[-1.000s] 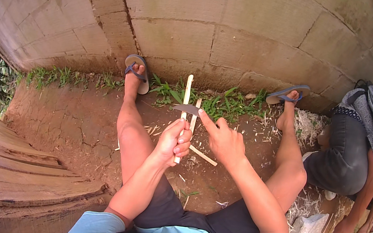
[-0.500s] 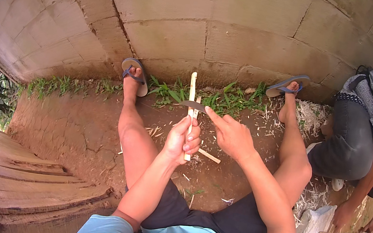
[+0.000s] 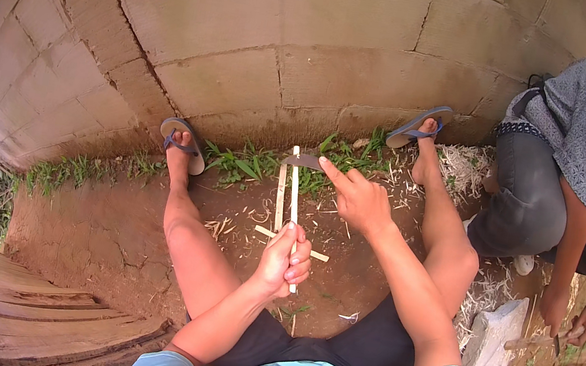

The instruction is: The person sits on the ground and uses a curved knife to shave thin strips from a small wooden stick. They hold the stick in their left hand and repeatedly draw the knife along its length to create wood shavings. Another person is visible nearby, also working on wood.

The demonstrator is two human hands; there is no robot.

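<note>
"Wood stick point(image 3: 294, 192) in the left hand point(image 3: 283, 263)?"
"Yes, fingers curled tight. The right hand point(image 3: 365, 206) grips a knife point(image 3: 303, 161) across the stick's top, one finger stretched out."
"Beyond?"
"Other sticks point(image 3: 280, 200) on dirt point(image 3: 99, 228), grass point(image 3: 240, 166), a wall point(image 3: 334, 74)."

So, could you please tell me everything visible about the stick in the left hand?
The stick is slim, straight, pale, seemingly wood or bamboo. The left hand grips it toward its near end, which protrudes below. It points forward, tilting slightly left; the right hand holds a dark blade across its far part, apparently touching.
</note>
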